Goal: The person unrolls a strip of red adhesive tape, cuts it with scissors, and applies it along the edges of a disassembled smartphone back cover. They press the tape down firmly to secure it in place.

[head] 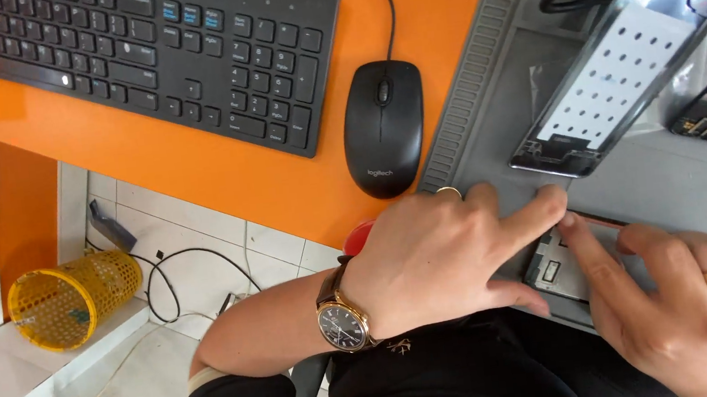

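Grey matting covers the tabletop [684,181] where I work, beside the orange desk with the black mouse [383,125] and keyboard [128,56]. My left hand [438,255] and right hand [689,312] meet over a small flat metal part [554,272] at the mat's near edge; the fingers [547,204] of both press on it, loosely curled, gripping nothing I can make out. The opened device [613,84] leans just behind. I judge a slip here could flick the part off the edge into my lap.
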